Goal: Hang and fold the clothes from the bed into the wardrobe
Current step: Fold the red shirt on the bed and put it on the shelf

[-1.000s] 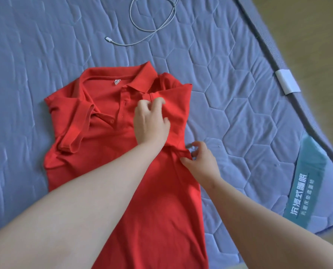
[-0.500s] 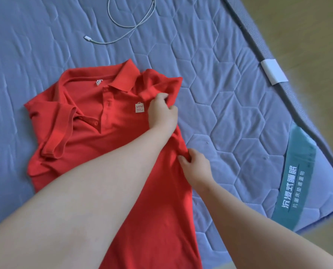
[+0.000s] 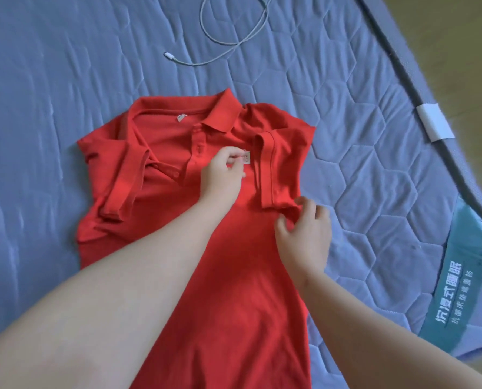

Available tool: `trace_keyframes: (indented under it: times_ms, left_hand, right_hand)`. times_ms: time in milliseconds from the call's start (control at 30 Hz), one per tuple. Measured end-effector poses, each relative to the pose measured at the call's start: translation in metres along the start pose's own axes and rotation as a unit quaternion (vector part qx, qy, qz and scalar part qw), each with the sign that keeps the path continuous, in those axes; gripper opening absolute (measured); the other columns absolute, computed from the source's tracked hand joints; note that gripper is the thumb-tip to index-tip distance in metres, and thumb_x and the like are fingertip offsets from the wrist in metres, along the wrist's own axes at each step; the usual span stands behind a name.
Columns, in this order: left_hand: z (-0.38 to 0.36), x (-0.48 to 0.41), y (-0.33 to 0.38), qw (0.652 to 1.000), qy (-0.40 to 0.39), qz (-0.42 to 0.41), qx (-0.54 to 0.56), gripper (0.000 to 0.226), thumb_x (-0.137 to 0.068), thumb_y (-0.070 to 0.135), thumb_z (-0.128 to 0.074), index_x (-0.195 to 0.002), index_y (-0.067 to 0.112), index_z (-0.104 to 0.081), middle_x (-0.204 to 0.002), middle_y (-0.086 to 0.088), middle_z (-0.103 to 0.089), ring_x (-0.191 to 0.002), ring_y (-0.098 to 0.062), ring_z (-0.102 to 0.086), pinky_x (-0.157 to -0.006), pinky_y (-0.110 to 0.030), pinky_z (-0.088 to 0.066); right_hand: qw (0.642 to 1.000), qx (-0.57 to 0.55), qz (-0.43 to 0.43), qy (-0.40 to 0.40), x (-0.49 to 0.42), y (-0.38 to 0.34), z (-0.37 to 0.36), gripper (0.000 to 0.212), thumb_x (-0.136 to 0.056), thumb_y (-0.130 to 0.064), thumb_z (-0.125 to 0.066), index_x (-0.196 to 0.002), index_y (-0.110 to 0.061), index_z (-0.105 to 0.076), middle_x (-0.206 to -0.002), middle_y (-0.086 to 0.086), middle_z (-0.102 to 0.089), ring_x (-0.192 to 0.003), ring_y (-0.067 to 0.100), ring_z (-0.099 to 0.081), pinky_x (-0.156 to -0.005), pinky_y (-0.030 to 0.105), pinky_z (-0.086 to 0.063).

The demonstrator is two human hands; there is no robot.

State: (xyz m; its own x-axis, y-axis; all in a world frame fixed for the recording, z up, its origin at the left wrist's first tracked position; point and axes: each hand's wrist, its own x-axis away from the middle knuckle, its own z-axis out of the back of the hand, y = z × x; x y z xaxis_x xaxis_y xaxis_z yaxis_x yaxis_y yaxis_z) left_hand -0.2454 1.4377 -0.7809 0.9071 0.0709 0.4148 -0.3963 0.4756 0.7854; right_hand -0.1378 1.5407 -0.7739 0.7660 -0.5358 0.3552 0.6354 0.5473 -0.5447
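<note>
A red polo shirt [image 3: 228, 276] lies face up on the blue quilted mattress [image 3: 65, 80], collar away from me. Both short sleeves are folded inward over the chest, the left sleeve [image 3: 127, 181] and the right sleeve [image 3: 270, 169]. My left hand [image 3: 223, 175] rests on the chest beside a small white label [image 3: 246, 158], fingers loosely curled and holding nothing. My right hand [image 3: 304, 234] is at the shirt's right side just below the folded sleeve. A small fold of red fabric is bunched between its thumb and fingers.
A white charging cable [image 3: 223, 49] lies on the mattress beyond the collar. The mattress edge [image 3: 430, 88] runs diagonally on the right, with a white tag [image 3: 435, 122], a teal printed label [image 3: 453, 299], and wooden floor [image 3: 464, 37] beyond it.
My left hand laid the right sleeve inward over the chest, let it go and moved to the label. My right hand stayed at the side edge with its fingers spread wider.
</note>
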Motion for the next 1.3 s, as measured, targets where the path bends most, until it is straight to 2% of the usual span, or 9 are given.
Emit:
trace_keyframes:
  times_ms: [100, 433, 533, 633, 767, 933, 1033, 1133, 1300]
  left_hand:
    - [0.054, 0.002, -0.016, 0.998, 0.067, 0.021, -0.008, 0.018, -0.091, 0.008, -0.049, -0.090, 0.024, -0.059, -0.083, 0.005, -0.059, -0.058, 0.001, -0.059, -0.069, -0.028, -0.048]
    - [0.190, -0.005, -0.103, 0.957, 0.244, 0.039, -0.155, 0.022, -0.086, 0.012, -0.054, -0.105, 0.015, -0.065, -0.108, -0.011, -0.065, -0.103, -0.032, -0.056, -0.090, -0.039, -0.043]
    - [0.216, -0.016, -0.138, 0.955, 0.189, 0.149, -0.173, 0.038, -0.088, 0.031, -0.057, -0.121, 0.014, -0.055, -0.122, -0.014, -0.057, -0.116, -0.031, -0.051, -0.097, -0.041, -0.040]
    - [0.229, -0.025, -0.167, 0.980, 0.078, 0.135, -0.120, 0.045, -0.079, 0.050, -0.061, -0.108, 0.014, -0.058, -0.109, -0.013, -0.063, -0.107, -0.030, -0.058, -0.090, -0.043, -0.046]
    - [0.230, -0.032, -0.173, 0.979, -0.020, 0.094, -0.182, 0.018, -0.086, 0.030, -0.057, -0.091, 0.013, -0.058, -0.104, -0.016, -0.067, -0.103, -0.033, -0.060, -0.078, -0.034, -0.042]
    - [0.242, -0.030, -0.178, 0.991, 0.060, 0.055, -0.105, 0.016, -0.094, 0.024, -0.046, -0.090, 0.009, -0.052, -0.102, -0.016, -0.063, -0.100, -0.032, -0.056, -0.064, -0.025, -0.026]
    - [0.244, -0.022, -0.192, 0.994, 0.077, 0.078, -0.030, 0.029, -0.092, 0.032, -0.054, -0.112, 0.011, -0.054, -0.109, -0.005, -0.062, -0.105, -0.022, -0.055, -0.070, -0.019, -0.030]
    - [0.244, -0.011, -0.207, 0.991, 0.020, 0.107, -0.074, 0.033, -0.082, 0.039, -0.066, -0.095, 0.011, -0.055, -0.089, 0.004, -0.061, -0.090, -0.017, -0.058, -0.063, -0.022, -0.030]
    - [0.247, 0.012, -0.219, 0.986, -0.005, 0.146, -0.081, 0.028, -0.077, 0.034, -0.072, -0.095, 0.016, -0.062, -0.093, 0.002, -0.066, -0.089, -0.016, -0.059, -0.068, -0.023, -0.037]
  right_hand:
    - [0.995, 0.050, 0.065, -0.055, 0.003, -0.036, -0.018, 0.027, -0.085, -0.015, -0.054, -0.110, -0.008, -0.059, -0.103, 0.017, -0.054, -0.099, 0.036, -0.050, -0.083, 0.040, -0.037]
    - [0.940, 0.074, 0.285, -0.171, 0.043, -0.179, -0.136, 0.024, -0.088, -0.011, -0.044, -0.107, -0.006, -0.058, -0.104, 0.018, -0.056, -0.102, 0.037, -0.050, -0.082, 0.043, -0.040]
    - [0.936, 0.026, 0.297, -0.190, 0.038, -0.221, -0.169, 0.035, -0.090, -0.010, -0.041, -0.122, -0.011, -0.053, -0.113, 0.019, -0.056, -0.110, 0.037, -0.050, -0.090, 0.041, -0.042]
    - [0.944, -0.013, 0.242, -0.224, 0.033, -0.252, -0.206, 0.046, -0.093, -0.024, -0.044, -0.138, -0.019, -0.034, -0.125, 0.017, -0.049, -0.116, 0.037, -0.048, -0.094, 0.041, -0.041]
    - [0.957, 0.075, 0.142, -0.240, 0.024, -0.265, -0.236, 0.058, -0.088, -0.027, -0.057, -0.135, -0.012, -0.027, -0.133, 0.014, -0.042, -0.120, 0.036, -0.046, -0.092, 0.040, -0.040]
    - [0.974, 0.010, 0.155, -0.166, 0.006, -0.284, -0.242, 0.024, -0.088, -0.011, -0.046, -0.112, -0.011, -0.047, -0.121, 0.015, -0.057, -0.112, 0.032, -0.055, -0.086, 0.031, -0.041]
    - [0.972, -0.009, 0.176, -0.153, -0.005, -0.292, -0.250, 0.028, -0.089, -0.013, -0.043, -0.116, -0.009, -0.050, -0.119, 0.016, -0.060, -0.111, 0.031, -0.055, -0.082, 0.027, -0.037]
    - [0.974, 0.013, 0.135, -0.184, -0.015, -0.279, -0.264, 0.038, -0.089, -0.013, -0.044, -0.127, -0.013, -0.050, -0.120, 0.013, -0.060, -0.113, 0.030, -0.055, -0.089, 0.027, -0.040]
    - [0.975, -0.060, 0.107, -0.185, -0.019, -0.275, -0.266, 0.027, -0.087, -0.006, -0.042, -0.109, -0.018, -0.049, -0.076, 0.000, -0.047, -0.085, 0.024, -0.054, -0.060, 0.025, -0.044]
